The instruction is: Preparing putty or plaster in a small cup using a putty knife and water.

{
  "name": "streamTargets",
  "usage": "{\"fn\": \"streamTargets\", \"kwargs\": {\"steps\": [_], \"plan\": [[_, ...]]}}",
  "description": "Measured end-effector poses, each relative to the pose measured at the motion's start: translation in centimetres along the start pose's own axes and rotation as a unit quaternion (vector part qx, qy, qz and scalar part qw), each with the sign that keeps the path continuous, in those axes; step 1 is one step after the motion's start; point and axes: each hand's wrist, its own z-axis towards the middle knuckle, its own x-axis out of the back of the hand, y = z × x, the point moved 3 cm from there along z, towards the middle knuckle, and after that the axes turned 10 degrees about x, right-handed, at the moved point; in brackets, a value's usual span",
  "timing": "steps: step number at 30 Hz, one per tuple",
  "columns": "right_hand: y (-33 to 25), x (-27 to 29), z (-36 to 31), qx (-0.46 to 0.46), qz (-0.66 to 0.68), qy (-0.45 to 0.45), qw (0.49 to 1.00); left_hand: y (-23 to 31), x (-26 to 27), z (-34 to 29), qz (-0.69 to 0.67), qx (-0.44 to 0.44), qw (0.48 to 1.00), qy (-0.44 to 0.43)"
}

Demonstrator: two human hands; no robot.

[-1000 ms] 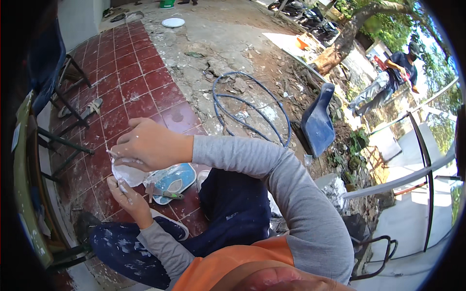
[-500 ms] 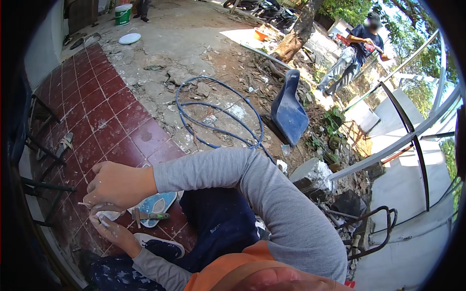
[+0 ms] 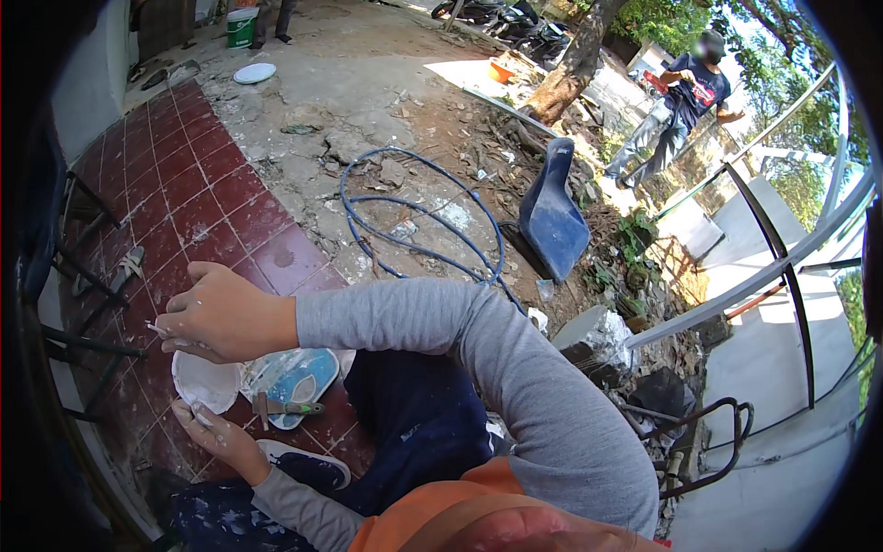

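Observation:
My right hand (image 3: 230, 317) reaches across from the right, palm down, with a thin white stick (image 3: 154, 326), cigarette-like, between its curled fingers. Below it my left hand (image 3: 223, 442) has its fingers stretched out and apart, with white smears on them. Between the two is a round white tub (image 3: 207, 379), pale inside; my left fingertips are close to its lower rim, and I cannot tell if they touch. Beside the tub lies a blue sandal (image 3: 308, 375) smeared with white. A scraper with a green handle (image 3: 299, 408) rests across it.
Red floor tiles (image 3: 216, 198) meet broken concrete. A coiled blue hose (image 3: 405, 198) and a blue plastic seat (image 3: 552, 216) lie ahead. Dark chair legs (image 3: 92, 350) stand at left. A green-and-white bucket (image 3: 241, 29) stands far back. Another person (image 3: 681, 101) is at far right.
My hands have come apart: the right has risen slightly, uncovering the white tub between them. The left fingers have opened out. The far person's arms and stance have shifted.

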Motion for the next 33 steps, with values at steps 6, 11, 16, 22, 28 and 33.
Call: {"fn": "streamTargets", "kwargs": {"steps": [6,11,16,22,28,33], "plan": [[-1.3,-0.8,-0.3,0.094,0.036,-0.066,0.993,0.9,-0.2,-0.3,-0.021,0.011,1.0,0.012],[-1.1,-0.6,-0.3,0.016,-0.015,-0.018,1.0,1.6,-0.1,-0.4,-0.053,0.01,0.998,-0.013],[-1.0,-0.6,-0.2,0.021,0.038,-0.038,0.998,1.7,-0.1,-0.3,-0.041,-0.046,0.998,-0.012],[-0.9,-0.4,-0.2,0.006,-0.003,0.004,1.0,1.4,0.1,-0.4,-0.028,0.0,1.0,-0.003],[-1.0,-0.5,-0.2,0.041,0.004,-0.006,0.999,1.5,-0.1,-0.4,-0.065,-0.017,0.998,0.007],[-0.6,-0.3,-0.2,0.006,0.026,0.034,0.999,1.1,0.1,-0.1,-0.022,-0.015,0.999,-0.02]]}}
